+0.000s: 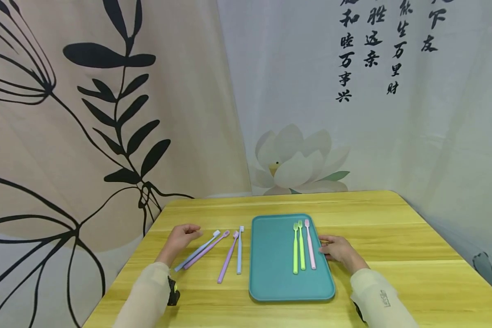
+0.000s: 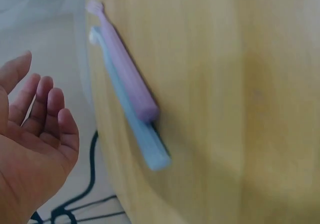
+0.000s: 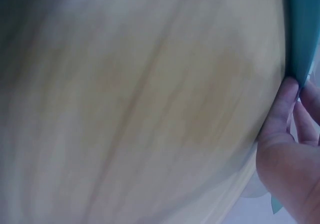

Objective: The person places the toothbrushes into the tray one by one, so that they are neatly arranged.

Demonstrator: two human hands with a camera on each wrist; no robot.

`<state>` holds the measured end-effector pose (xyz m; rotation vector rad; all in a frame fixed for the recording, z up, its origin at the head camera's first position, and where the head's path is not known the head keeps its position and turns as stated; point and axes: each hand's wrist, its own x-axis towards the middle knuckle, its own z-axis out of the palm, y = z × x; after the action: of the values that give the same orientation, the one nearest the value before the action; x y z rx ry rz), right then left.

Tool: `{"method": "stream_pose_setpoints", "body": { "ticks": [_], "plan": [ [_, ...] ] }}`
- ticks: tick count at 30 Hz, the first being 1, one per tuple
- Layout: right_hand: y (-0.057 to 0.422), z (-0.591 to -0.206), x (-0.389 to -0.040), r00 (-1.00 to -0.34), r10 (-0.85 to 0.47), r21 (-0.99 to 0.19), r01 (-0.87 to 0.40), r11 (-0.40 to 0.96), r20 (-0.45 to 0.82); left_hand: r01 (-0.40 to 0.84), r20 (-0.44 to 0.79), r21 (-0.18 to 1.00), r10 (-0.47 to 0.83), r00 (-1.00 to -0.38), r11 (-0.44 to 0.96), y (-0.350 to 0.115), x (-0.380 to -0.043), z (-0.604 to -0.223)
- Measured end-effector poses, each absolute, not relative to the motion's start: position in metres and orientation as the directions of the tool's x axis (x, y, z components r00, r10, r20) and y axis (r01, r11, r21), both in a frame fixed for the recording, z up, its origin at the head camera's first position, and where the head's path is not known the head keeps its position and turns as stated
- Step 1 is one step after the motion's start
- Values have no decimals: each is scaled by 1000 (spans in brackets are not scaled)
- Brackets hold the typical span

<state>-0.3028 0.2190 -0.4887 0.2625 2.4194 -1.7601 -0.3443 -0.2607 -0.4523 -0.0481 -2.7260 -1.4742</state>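
Observation:
My left hand (image 1: 183,237) hovers at the table's left side with loosely bent fingers and nothing in them. Just right of it, a blue toothbrush (image 2: 120,92) and a purple toothbrush (image 2: 131,79) lie slanted against each other. Another purple toothbrush (image 1: 228,257) and another blue toothbrush (image 1: 239,250) lie closer to the teal tray (image 1: 272,273). On the tray's right half are two yellow-green toothbrushes (image 1: 301,246) and a pink toothbrush (image 1: 310,246), heads pointing away. My right hand (image 1: 339,250) grips the tray's right rim between thumb (image 3: 287,92) and fingers.
The wooden table (image 1: 393,237) has a rounded far right corner. Behind it hangs a printed curtain (image 1: 197,114) with leaves, a lotus and writing. A dark band (image 1: 173,291) is on the left sleeve's wrist.

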Motion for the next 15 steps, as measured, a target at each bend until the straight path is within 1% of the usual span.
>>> {"method": "stream_pose_setpoints", "body": {
  "ticks": [7,15],
  "plan": [
    [220,-491,-304,-975,71,-930,224,292,-213,20,20,833,7,-1000,553,-279,-341,-467],
    [220,-491,-304,-973,77,-928,230,294,-217,-13,-18,855,4,-1000,519,-290,-334,-476]
  ]
}}
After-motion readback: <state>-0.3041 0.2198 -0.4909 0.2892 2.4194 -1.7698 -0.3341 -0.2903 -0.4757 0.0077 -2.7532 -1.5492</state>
